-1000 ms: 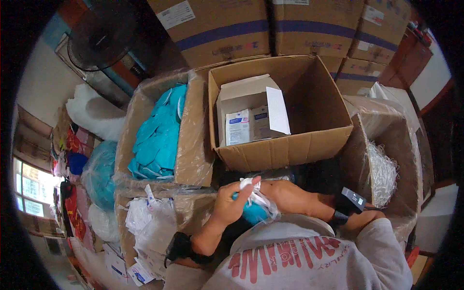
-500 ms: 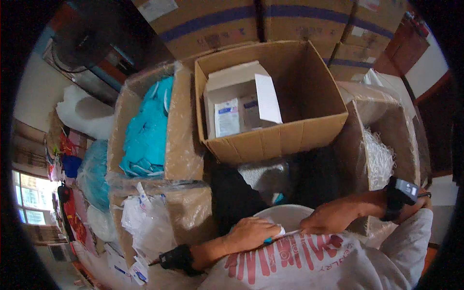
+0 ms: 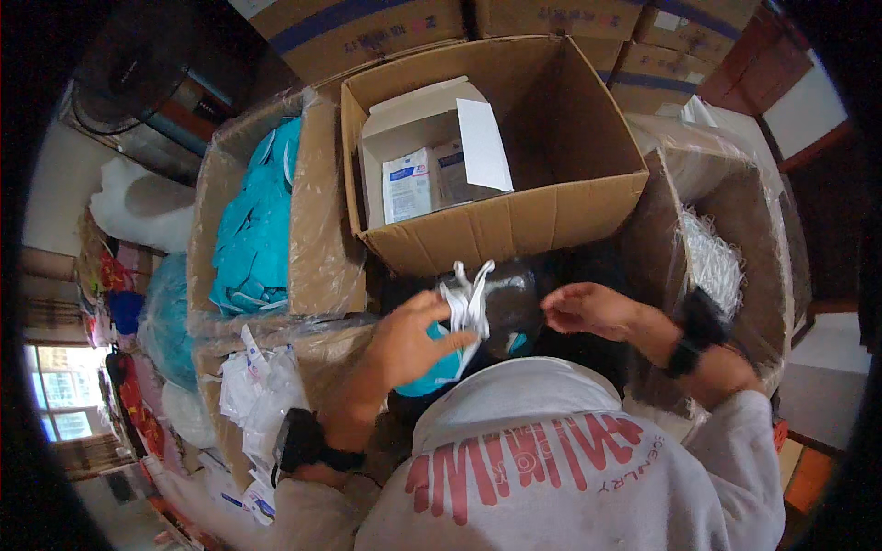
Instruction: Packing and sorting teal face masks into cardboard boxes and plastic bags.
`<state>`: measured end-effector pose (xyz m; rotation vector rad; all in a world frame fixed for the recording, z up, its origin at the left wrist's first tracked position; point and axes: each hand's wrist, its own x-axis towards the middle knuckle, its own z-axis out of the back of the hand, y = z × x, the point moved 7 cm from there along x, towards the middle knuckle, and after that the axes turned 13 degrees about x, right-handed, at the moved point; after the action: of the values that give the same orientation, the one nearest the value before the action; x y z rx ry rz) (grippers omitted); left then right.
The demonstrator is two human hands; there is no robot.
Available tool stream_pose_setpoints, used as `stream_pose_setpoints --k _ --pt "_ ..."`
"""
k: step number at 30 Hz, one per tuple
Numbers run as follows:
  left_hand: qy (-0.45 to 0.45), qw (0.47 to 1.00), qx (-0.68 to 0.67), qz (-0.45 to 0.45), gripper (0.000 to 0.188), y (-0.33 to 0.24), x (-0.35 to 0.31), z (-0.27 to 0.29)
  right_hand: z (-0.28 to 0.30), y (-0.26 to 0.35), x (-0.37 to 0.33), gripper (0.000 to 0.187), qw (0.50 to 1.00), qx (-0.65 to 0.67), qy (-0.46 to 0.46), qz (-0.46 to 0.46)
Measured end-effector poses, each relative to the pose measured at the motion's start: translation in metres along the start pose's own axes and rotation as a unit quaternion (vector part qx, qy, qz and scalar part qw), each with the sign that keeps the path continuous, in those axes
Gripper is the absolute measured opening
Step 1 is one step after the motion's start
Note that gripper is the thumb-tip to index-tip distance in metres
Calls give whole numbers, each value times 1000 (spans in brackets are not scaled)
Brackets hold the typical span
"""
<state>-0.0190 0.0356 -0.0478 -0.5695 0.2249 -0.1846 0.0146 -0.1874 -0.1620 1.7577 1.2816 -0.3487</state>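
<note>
My left hand is closed around a teal piece of fabric with a bundle of white straps. The straps stick up past the fingers, and part of the teal fabric hangs below the hand. What exactly the piece is cannot be made out. To the right, my right hand is held in the air, apart from the piece, with its fingers loosely curled and nothing visible in them. Beyond both hands stands a large brown carton. Inside it, a smaller white box holds flat printed packets.
At left, a plastic-lined carton is filled with teal pieces. Nearer is another carton with white packets and clear plastic. A carton at right contains white cords. Taped cartons are stacked behind.
Both hands have lifted away from my lap and moved apart. My left hand has brought the teal piece and its white straps up into view; the right has withdrawn from it.
</note>
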Motion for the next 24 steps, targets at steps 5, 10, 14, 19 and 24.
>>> stream_pose_setpoints --k 5,10,14,19,24 --pt "-87 995 41 -6 31 17 9 14 40 -57 105 29 992 -22 -124 -6" --pt "-94 993 -58 30 32 37 9 20 55 -66 137 37 985 -135 -109 16" --pt "-110 985 -134 26 37 42 6 28 -59 11 81 50 961 -176 76 200" --pt "-133 970 -196 54 39 42 8 35 -173 35 21 46 888 -253 328 198" --pt "-93 980 -132 115 42 50 3 37 -169 44 17 28 832 -429 248 249"
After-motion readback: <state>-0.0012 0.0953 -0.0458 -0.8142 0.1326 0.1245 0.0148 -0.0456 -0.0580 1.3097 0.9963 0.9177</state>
